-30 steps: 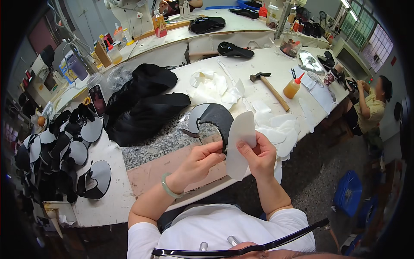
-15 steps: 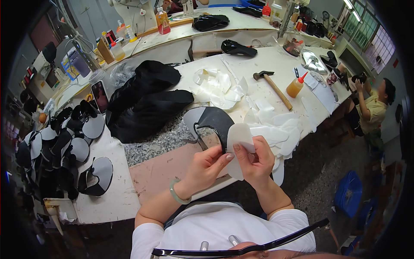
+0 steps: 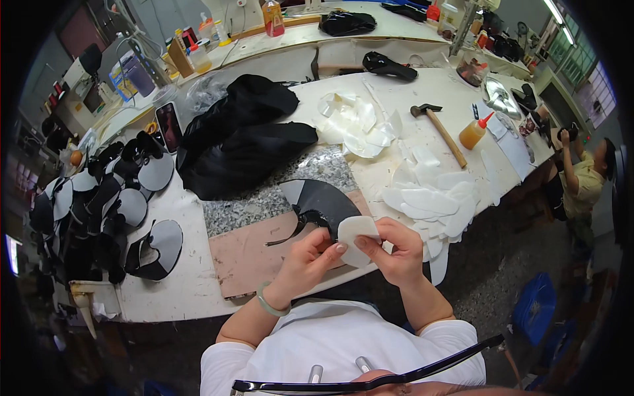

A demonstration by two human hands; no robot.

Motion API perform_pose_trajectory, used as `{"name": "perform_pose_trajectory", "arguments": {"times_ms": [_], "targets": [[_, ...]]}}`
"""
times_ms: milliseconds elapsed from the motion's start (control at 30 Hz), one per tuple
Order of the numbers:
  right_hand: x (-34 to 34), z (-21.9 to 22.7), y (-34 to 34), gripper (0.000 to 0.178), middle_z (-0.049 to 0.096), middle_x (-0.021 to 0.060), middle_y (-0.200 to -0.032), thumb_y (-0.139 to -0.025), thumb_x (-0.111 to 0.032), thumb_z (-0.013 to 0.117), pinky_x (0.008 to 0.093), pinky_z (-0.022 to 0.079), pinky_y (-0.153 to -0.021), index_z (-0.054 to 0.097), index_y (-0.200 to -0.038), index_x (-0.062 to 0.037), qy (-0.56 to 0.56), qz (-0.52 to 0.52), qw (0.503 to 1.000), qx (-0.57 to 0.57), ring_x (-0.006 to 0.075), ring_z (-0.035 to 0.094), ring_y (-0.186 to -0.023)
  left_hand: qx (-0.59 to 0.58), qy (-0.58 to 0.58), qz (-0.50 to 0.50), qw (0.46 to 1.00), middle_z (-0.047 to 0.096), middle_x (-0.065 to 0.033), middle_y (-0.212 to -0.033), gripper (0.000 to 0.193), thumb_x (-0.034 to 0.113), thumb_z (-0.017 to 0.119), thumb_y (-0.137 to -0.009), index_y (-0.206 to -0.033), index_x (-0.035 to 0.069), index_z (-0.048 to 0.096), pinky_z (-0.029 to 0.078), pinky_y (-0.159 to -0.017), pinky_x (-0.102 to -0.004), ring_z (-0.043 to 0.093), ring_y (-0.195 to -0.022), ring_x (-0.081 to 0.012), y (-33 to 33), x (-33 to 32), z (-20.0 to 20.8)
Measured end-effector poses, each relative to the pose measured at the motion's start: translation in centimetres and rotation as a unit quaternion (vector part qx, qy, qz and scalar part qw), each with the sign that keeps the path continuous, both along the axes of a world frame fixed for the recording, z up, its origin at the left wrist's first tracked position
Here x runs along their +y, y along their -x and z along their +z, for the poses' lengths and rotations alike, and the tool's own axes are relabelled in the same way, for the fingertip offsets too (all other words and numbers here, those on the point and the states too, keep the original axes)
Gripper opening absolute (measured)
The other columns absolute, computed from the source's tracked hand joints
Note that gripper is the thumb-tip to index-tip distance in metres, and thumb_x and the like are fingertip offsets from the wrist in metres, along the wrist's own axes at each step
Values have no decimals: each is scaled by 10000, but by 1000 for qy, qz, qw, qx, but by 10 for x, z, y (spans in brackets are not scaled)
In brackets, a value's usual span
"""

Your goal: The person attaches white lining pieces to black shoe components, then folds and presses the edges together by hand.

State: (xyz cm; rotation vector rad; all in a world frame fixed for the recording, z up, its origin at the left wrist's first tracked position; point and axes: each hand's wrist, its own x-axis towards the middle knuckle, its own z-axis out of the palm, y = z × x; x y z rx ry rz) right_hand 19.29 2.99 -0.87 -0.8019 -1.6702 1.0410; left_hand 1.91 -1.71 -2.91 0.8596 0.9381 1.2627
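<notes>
Over the near edge of the worktable I hold a black and grey shoe upper [image 3: 330,199], its curved edge arching away from me. A thin black strap [image 3: 282,241] trails from it over a pinkish board [image 3: 241,267]. My left hand [image 3: 307,263], with a pale green bangle at the wrist, is closed, pinching the upper where it meets a white curved stiffener piece [image 3: 356,228]. My right hand [image 3: 401,254] grips the stiffener's right side between thumb and fingers. The stiffener covers the near end of the upper, so how the two fit together is hidden.
Loose white stiffeners [image 3: 436,198] are heaped to the right, near a hammer [image 3: 446,137] and a glue bottle [image 3: 474,132]. Black fabric pieces [image 3: 247,158] lie on a speckled stone slab [image 3: 330,165]. Several shoe uppers [image 3: 99,218] are piled left. A person [image 3: 584,178] is at far right.
The white stiffener has tipped from nearly upright to flatter, and the upper has turned with it. Both hands stay on the pieces. The whole view has shifted slightly.
</notes>
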Motion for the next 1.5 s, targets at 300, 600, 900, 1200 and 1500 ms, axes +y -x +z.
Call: {"name": "perform_pose_trajectory", "arguments": {"times_ms": [300, 600, 900, 1200, 1500], "targets": [[-4, -3, 11, 144, 631, 34, -743, -775, -29, 725, 206, 405, -537, 678, -908, 0, 33, 6, 999, -22, 66, 537, -618, 234, -82, 49, 967, 492, 11, -550, 261, 185, 671, -868, -715, -8, 584, 306, -437, -227, 377, -529, -21, 10, -18, -17], [-1, -8, 16, 154, 630, 60, -727, -769, -55, 727, 225, 421, -487, 681, -911, -18, 0, 33, 997, -65, 102, 552, -578, 109, -40, 48, 992, 538, 22, -615, 222, 155, 668, -859, -748, -10, 570, 365, -490, -224, 435, -593, -25, 11, -22, -41], [2, -5, 19, 78, 587, 34, -671, -767, -20, 711, 218, 364, -489, 679, -834, 4, 26, 70, 994, -78, 69, 482, -550, 119, -46, 56, 990, 595, 4, -727, 245, 194, 651, -886, -947, -42, 624, 457, -596, -213, 516, -673, -30, 9, -23, -20], [2, -16, 28, 85, 569, 39, -639, -763, -20, 710, 226, 356, -478, 689, -842, 2, 6, 72, 994, -87, 71, 470, -531, 216, -50, 41, 974, 590, -2, -710, 188, 169, 641, -891, -871, -17, 629, 405, -541, -210, 486, -647, -25, 20, -26, -35], [-1, -16, 37, 134, 630, 86, -839, -725, -71, 740, 262, 401, -482, 700, -849, -36, -30, 42, 986, -156, 132, 544, -577, 47, -54, 69, 995, 597, 26, -868, 211, 77, 631, -886, -1070, -7, 569, 425, -599, -176, 508, -738, -3, 18, -31, -34]]}}
